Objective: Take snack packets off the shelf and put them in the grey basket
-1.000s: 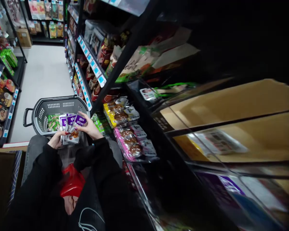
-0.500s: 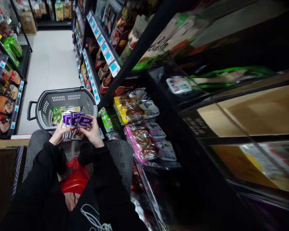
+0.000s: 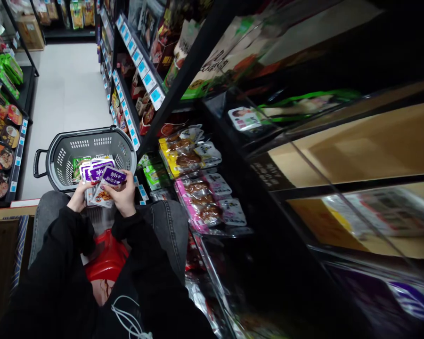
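Since before, our right hand (image 3: 124, 197) has drawn one glossy purple-topped packet (image 3: 108, 186) lower, pinching it; our left hand (image 3: 78, 197) grips the flat fanned stack (image 3: 92, 170) above the perforated grey basket (image 3: 61, 155).

We've got a fanned stack of purple snack packets (image 3: 101, 181) pinched between both hands, left hand (image 3: 78, 197) under the back ones, right hand (image 3: 123, 197) gripping the front packet. Just past them sits a grey shopping basket (image 3: 56, 162) on the floor with green packets (image 3: 77, 165) inside. Shelf (image 3: 183, 117) on our right has yellow packs (image 3: 178, 153) and pink packs (image 3: 201, 207).
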Demonstrator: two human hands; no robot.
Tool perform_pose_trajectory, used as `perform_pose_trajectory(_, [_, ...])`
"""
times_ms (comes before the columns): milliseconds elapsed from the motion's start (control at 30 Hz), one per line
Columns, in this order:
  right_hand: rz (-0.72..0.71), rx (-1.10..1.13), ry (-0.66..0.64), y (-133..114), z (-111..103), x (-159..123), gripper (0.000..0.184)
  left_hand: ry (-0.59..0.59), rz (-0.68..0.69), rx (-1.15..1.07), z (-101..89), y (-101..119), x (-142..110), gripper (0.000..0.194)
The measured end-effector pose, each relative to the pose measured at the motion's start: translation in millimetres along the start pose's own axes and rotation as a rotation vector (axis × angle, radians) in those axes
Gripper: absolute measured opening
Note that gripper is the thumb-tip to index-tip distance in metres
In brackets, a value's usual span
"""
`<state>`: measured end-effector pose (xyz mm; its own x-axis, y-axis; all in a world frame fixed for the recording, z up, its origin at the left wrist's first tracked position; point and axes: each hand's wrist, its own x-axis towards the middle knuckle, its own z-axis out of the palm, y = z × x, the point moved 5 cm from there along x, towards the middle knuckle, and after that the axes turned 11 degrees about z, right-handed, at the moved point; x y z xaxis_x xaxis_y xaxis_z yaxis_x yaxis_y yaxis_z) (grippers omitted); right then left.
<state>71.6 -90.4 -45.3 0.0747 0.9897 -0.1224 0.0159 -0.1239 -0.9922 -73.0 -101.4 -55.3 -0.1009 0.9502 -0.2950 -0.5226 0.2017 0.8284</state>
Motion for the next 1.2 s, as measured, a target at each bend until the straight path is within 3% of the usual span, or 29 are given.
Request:
perform_pose_trajectory(333, [-0.024, 0.001, -0.109, -11, 8, -2, 0.040, -0.027, 0.014, 0.021, 4.3, 3, -2, 0.064])
perform_pose_trajectory(633, [0.178, 0.269, -0.136, -3, 1, 4, 0.038, 0.067, 0.057, 0.007, 4.3, 7, -2, 0.065])
perform_pose_trajectory(1000, [0.254, 0.425, 0.008, 9, -11, 9, 0.036, 0.048, 0.135, 0.054, 3.8, 4, 4, 0.061])
perform_pose_trajectory(1200, [0.197, 0.400, 0.116, 13, -10, 7, 0.035, 0.051, 0.126, 0.022, 10.3, 1, 1, 0.057])
